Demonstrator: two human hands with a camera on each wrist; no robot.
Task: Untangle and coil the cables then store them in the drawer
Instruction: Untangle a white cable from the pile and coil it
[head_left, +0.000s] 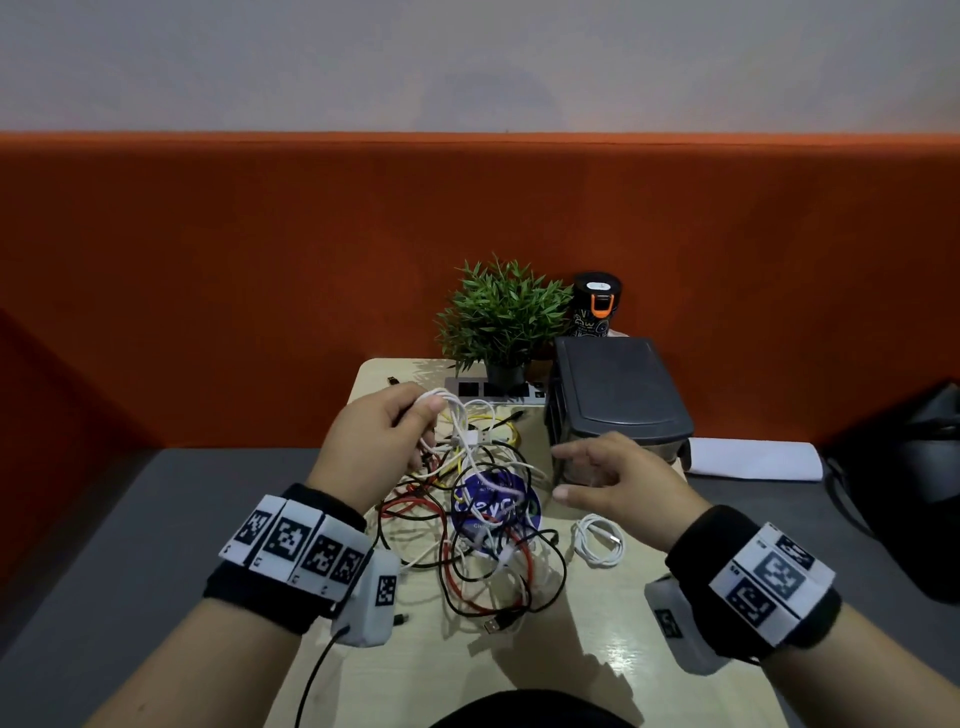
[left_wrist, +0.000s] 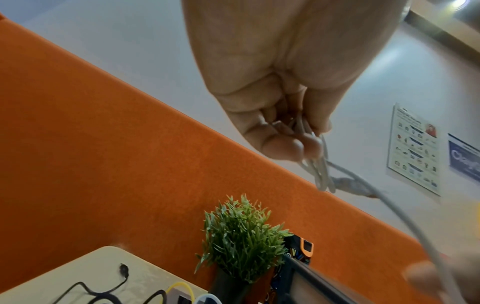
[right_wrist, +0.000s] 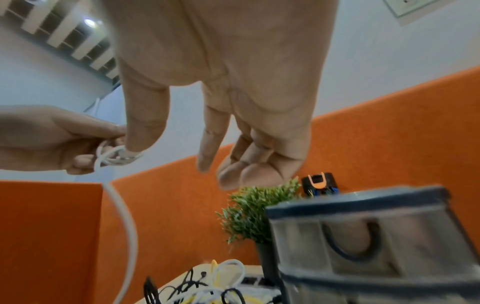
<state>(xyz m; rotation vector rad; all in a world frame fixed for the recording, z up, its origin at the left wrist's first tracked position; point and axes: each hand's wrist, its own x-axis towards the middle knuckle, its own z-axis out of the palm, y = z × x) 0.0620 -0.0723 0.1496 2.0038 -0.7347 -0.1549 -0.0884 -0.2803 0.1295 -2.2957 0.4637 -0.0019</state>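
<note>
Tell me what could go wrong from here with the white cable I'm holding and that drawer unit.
The white cable gripped in your left hand trails into the tangled pile; lifting further may drag the pile or tighten knots. Your right hand is open, holding nothing, beside the drawer unit, so the loops rely on one grip and could spring loose. The coiled white cable near the table edge could get swept off.

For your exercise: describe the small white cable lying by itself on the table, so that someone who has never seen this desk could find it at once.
Start at the dark drawer unit on the right of the pale table. Just in front of it, nearer the person, lies a small coiled white cable, right of the tangled cable pile. Unlike its neighbours, it lies neatly looped and apart from the tangle.
</note>
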